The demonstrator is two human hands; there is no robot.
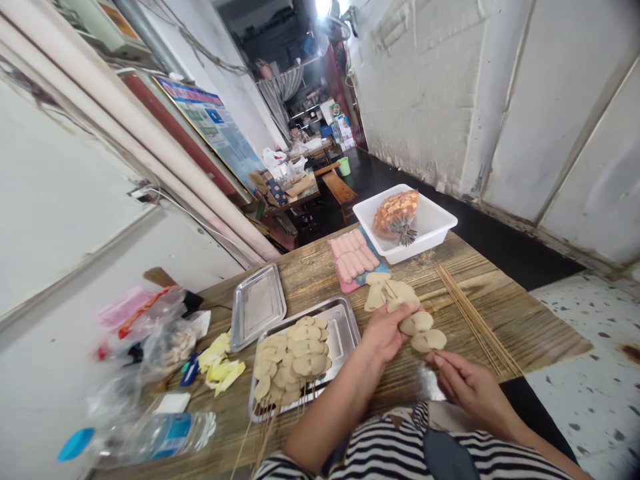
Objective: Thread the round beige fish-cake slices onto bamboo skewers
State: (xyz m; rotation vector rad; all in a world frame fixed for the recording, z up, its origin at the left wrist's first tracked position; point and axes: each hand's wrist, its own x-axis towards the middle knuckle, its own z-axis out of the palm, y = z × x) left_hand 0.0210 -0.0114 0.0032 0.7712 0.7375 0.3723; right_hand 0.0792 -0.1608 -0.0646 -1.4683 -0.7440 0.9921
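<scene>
My left hand (387, 330) is closed on pale oval food slices (423, 331) that sit in a row on a thin stick, just above the wooden table (525, 320). My right hand (465, 383) pinches the near end of that stick below the slices. More loose slices (387, 293) lie on the table just beyond my left hand. A metal tray (345, 333) to the left holds several finished skewers of the same slices (295, 360).
A bundle of bare bamboo skewers (475, 320) lies to the right. Pink sausages (353, 260) and a white tub (435, 227) with fried skewers stand behind. An empty metal tray (257, 303), plastic bags (160, 333) and a water bottle (165, 433) are left.
</scene>
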